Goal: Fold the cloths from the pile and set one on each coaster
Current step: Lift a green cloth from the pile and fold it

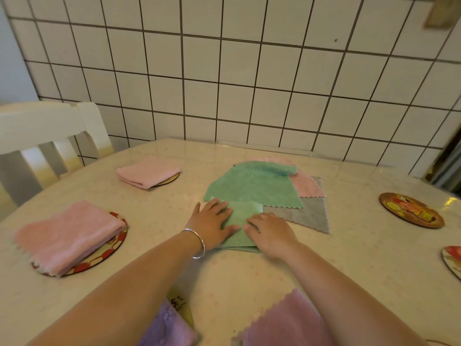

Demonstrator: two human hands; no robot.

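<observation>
A folded green cloth (245,216) lies flat on the table in front of me. My left hand (213,222) and my right hand (270,232) both press down on it with flat fingers. Just behind it is the pile: a spread green cloth (252,186) over a pink cloth (308,186) and a grey cloth (309,216). A folded pink cloth (72,232) rests on a red-edged coaster (109,253) at the left. Another folded pink cloth (147,172) covers a coaster (169,179) further back. Two bare coasters sit at the right, one (411,209) round with a picture, one (452,260) cut by the frame edge.
The cream table (249,275) stands against a white tiled wall (237,83). A white chair (50,136) is at the far left. Two purple cloths lie at the near edge under my forearms, one (167,328) at the left and one (287,323) at the right.
</observation>
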